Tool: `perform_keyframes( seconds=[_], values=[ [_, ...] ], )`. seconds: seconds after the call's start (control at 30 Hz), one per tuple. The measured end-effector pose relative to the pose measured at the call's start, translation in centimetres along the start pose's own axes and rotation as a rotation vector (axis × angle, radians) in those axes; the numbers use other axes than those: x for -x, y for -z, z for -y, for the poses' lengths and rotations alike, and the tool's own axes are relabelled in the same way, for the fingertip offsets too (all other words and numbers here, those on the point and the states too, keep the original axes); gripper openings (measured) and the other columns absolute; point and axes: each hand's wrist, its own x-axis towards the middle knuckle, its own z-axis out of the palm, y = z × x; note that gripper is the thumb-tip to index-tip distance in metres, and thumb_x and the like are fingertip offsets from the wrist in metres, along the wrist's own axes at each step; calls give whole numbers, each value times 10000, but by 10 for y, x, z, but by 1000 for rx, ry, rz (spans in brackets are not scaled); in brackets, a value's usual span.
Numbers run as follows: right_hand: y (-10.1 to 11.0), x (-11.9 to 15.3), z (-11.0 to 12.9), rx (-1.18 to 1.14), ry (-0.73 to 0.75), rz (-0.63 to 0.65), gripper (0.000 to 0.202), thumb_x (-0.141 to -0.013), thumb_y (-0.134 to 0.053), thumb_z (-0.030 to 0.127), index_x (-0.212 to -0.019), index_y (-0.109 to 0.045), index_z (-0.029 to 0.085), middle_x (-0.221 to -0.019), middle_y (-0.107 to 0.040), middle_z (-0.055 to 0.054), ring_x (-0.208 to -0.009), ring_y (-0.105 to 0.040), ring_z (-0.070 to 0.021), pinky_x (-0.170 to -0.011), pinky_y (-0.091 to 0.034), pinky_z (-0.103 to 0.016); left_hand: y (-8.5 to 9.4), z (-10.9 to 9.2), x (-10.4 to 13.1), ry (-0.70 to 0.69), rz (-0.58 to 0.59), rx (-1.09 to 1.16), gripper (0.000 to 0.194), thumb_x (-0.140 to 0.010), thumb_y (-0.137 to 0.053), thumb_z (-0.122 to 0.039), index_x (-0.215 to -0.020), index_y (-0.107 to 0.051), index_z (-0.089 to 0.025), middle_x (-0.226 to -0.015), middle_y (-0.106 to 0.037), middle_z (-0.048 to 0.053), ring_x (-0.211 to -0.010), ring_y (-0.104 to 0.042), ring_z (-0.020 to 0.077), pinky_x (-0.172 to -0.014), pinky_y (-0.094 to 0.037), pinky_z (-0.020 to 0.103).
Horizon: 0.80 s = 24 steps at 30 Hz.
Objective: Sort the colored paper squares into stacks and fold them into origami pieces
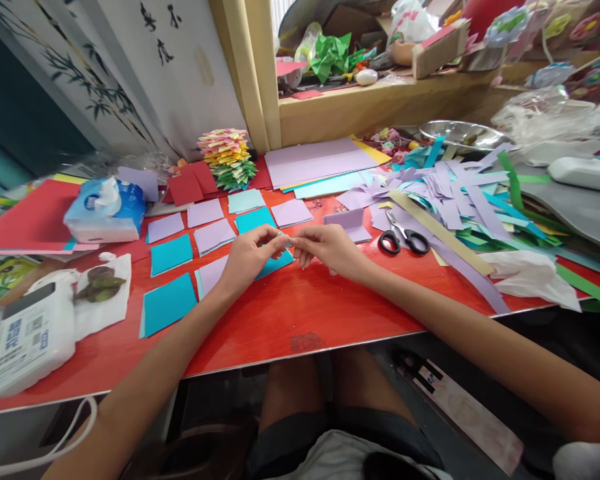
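My left hand (254,257) and my right hand (330,248) meet over the middle of the red table, fingers pinched together. Between the fingertips is a small pale-blue piece of paper (289,245), mostly hidden by them. Beneath and beside my left hand lie stacks of square paper, among them a teal stack (275,265) and a lilac stack (213,275). A folded lilac paper (353,227) stands partly raised just beyond my right hand. Scissors (404,235) with black handles rest to its right, blades slightly apart.
A heap of paper strips (460,193) covers the right side, near a metal bowl (467,133). At the left are a tissue pack (105,210) and a white device (33,340). A folded-paper stack (227,160) stands at the back, beside large lilac sheets (315,163).
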Motion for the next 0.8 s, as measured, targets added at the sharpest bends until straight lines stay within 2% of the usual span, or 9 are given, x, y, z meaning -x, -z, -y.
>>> perform_keyframes(
  seconds=[0.17,0.37,0.47,0.67,0.8],
  values=[
    [-1,1,-2,103,68,42,273,-850,-474,351,-664,-552,167,-592,-600,-1,-513,-587,-97,-557,-486,-251,0,0,2,-2,-21,-41,200,-772,-567,-342,-698,-619,-163,-653,-592,0,-612,-545,110,-610,-435,237],
    [-2,3,-2,137,89,111,199,-849,-481,275,-711,-561,156,-582,-600,4,-527,-594,-97,-559,-471,-237,3,3,1,104,9,157,197,-712,-608,-275,-570,-597,-139,-525,-518,-11,-474,-448,80,-475,-373,224],
    [-2,4,0,166,100,102,196,-848,-488,268,-697,-549,159,-563,-576,20,-502,-568,-84,-532,-450,-222,3,3,-1,164,20,238,216,-713,-606,-302,-586,-597,-127,-527,-525,0,-451,-450,79,-437,-366,221],
    [1,3,0,211,68,-44,251,-868,-460,309,-693,-552,154,-573,-549,19,-463,-494,-58,-485,-392,-211,-1,-1,-2,145,91,63,228,-732,-617,-360,-687,-544,-148,-577,-563,-13,-445,-487,79,-431,-409,205],
    [1,-1,-5,152,44,25,236,-866,-463,325,-719,-542,158,-578,-538,17,-497,-514,-72,-484,-409,-213,-1,0,1,126,60,-8,253,-773,-574,-371,-662,-532,-147,-546,-567,-10,-421,-493,76,-429,-409,197]
  ],
)
